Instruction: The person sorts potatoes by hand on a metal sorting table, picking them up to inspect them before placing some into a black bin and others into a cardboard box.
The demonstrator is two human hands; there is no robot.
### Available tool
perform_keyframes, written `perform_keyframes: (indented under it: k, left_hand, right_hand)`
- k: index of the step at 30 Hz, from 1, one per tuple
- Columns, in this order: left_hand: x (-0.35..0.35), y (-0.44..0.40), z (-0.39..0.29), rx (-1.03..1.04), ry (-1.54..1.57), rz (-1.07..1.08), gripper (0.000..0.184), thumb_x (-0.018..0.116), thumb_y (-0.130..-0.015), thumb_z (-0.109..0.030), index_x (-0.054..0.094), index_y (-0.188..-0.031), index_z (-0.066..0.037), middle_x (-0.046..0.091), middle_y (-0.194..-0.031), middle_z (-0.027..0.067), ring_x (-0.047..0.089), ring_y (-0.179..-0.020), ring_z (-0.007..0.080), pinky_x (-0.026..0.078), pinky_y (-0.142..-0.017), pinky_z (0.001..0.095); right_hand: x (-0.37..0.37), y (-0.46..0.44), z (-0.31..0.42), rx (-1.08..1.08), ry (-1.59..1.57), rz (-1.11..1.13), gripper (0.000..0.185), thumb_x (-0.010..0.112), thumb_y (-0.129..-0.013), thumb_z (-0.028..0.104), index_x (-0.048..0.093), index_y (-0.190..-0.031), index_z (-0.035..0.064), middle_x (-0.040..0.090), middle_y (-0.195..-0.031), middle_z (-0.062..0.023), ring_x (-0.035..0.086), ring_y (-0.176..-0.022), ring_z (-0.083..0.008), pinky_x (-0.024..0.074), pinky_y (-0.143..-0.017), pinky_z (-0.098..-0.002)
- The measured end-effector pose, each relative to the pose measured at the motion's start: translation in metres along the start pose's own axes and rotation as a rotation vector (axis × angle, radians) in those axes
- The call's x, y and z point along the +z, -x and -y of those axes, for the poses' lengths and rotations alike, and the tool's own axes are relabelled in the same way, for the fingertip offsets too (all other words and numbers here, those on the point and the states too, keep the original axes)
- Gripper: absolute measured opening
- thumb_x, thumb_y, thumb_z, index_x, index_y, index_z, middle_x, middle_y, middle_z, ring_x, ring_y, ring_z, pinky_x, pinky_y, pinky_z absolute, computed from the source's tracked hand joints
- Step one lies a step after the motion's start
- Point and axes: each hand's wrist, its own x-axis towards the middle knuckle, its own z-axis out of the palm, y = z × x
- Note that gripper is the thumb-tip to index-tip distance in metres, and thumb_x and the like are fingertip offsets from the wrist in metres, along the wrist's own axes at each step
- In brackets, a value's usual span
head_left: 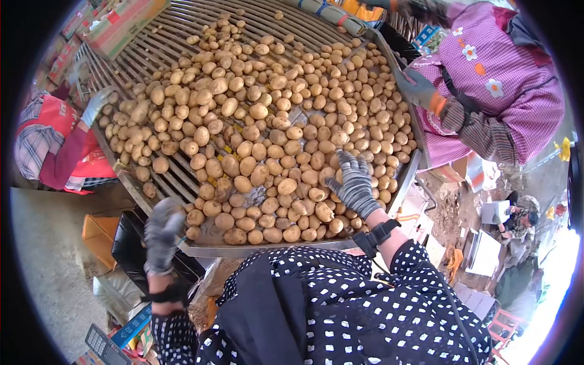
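Right hand spread, released; left hand blurred, grip indeterminable. Potatoes beside right hand: likely firm, bruisable; grasp mid-girth.

Shows matt, earth-dusted skins on the potatoes, smooth dull metal along the table rim, duller metal in the bars. Has knitted cloth on the left glove and right glove, thin cloth on the blouse, cardboard in the box.
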Motion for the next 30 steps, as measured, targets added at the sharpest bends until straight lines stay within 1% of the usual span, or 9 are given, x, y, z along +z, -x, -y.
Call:
perform_keyframes:
  k: [2, 4, 8, 10, 14, 20, 24, 26, 30]
  left_hand:
    - [0.065, -0.018, -0.041, 0.155, -0.235, 0.256, 0.042, 0.068, -0.083, -0.011, 0.061, -0.124, -0.004, 0.065, -0.114, 0.0122, 0.062, -0.106, 0.0205, 0.05, -0.093, 0.0326]
    - [0.123, -0.043, -0.036, 0.596, -0.536, 0.276, 0.049, 0.071, -0.081, -0.016, 0.058, -0.127, -0.005, 0.061, -0.124, 0.0193, 0.063, -0.107, 0.0282, 0.051, -0.093, 0.0375]
    - [0.179, -0.065, -0.085, 0.375, -0.947, 0.376, 0.059, 0.074, -0.079, -0.022, 0.054, -0.131, -0.005, 0.053, -0.133, 0.0237, 0.062, -0.11, 0.0337, 0.051, -0.093, 0.0413]
    - [0.182, -0.07, -0.102, 0.265, -1.049, 0.598, 0.066, 0.074, -0.078, -0.028, 0.05, -0.134, -0.004, 0.052, -0.135, 0.0223, 0.061, -0.113, 0.0328, 0.051, -0.093, 0.0407]
    - [0.183, -0.062, -0.083, 0.463, -1.059, 0.615, 0.062, 0.074, -0.076, -0.028, 0.052, -0.13, -0.005, 0.056, -0.128, 0.0172, 0.063, -0.105, 0.03, 0.053, -0.086, 0.0409]
    - [0.194, -0.055, -0.081, 0.46, -1.005, 0.621, 0.054, 0.074, -0.077, -0.024, 0.056, -0.125, -0.008, 0.061, -0.119, 0.0144, 0.064, -0.102, 0.0308, 0.053, -0.08, 0.0428]
    - [0.18, -0.058, -0.053, 0.433, -0.607, 0.55, 0.047, 0.075, -0.076, -0.024, 0.061, -0.117, -0.005, 0.064, -0.113, 0.0124, 0.065, -0.095, 0.0286, 0.054, -0.08, 0.0396]
    - [0.179, -0.062, -0.031, -0.073, 0.29, 0.602, 0.036, 0.06, -0.089, -0.021, 0.057, -0.12, -0.005, 0.064, -0.107, 0.0103, 0.065, -0.094, 0.0263, 0.055, -0.08, 0.0359]
    - [0.186, -0.055, -0.038, -0.28, 0.921, 0.493, 0.034, 0.06, -0.089, -0.02, 0.056, -0.119, -0.005, 0.062, -0.106, 0.0097, 0.063, -0.097, 0.0243, 0.058, -0.08, 0.0364]
  right_hand:
    - [-0.014, 0.006, 0.014, -0.037, 0.081, 0.112, 0.083, 0.069, -0.083, 0.051, 0.035, -0.15, 0.0158, 0.034, -0.152, -0.0202, 0.03, -0.14, -0.0441, 0.0224, -0.116, -0.0544]
    - [-0.007, 0.015, 0.012, -0.131, 0.037, 0.143, 0.075, 0.07, -0.082, 0.049, 0.044, -0.146, 0.0181, 0.032, -0.154, -0.0174, 0.029, -0.141, -0.041, 0.0229, -0.117, -0.0514]
    - [-0.01, 0.032, 0.01, -0.246, -0.071, 0.158, 0.071, 0.072, -0.08, 0.044, 0.049, -0.143, 0.0201, 0.031, -0.155, -0.0154, 0.029, -0.142, -0.0398, 0.0281, -0.115, -0.0513]
    - [-0.012, 0.035, -0.003, -0.268, -0.13, 0.155, 0.067, 0.073, -0.079, 0.041, 0.052, -0.14, 0.0202, 0.035, -0.154, -0.0128, 0.032, -0.14, -0.039, 0.029, -0.114, -0.0515]
    - [-0.011, 0.017, -0.02, -0.326, -0.113, 0.069, 0.046, 0.074, -0.079, 0.031, 0.065, -0.122, 0.0179, 0.058, -0.13, -0.004, 0.046, -0.128, -0.0329, 0.0361, -0.108, -0.0499]
    - [-0.02, -0.08, 0.008, -0.444, -0.147, -0.129, 0.038, 0.072, -0.077, 0.027, 0.068, -0.112, 0.0128, 0.059, -0.126, -0.0084, 0.05, -0.119, -0.0344, 0.0397, -0.1, -0.0516]
    - [-0.009, -0.098, 0.053, -0.545, 0.04, 0.01, 0.044, 0.073, -0.078, 0.029, 0.065, -0.117, 0.0099, 0.042, -0.145, -0.0236, 0.038, -0.135, -0.0423, 0.0295, -0.111, -0.0563]
    - [0.006, -0.092, 0.055, -0.565, 0.033, 0.021, 0.046, 0.073, -0.077, 0.03, 0.065, -0.118, 0.0098, 0.039, -0.146, -0.0248, 0.037, -0.136, -0.0426, 0.0294, -0.112, -0.0555]
    - [-0.029, -0.08, 0.036, -0.632, -0.049, 0.208, 0.044, 0.072, -0.079, 0.031, 0.066, -0.116, 0.0081, 0.037, -0.149, -0.0256, 0.032, -0.141, -0.043, 0.0274, -0.112, -0.0578]
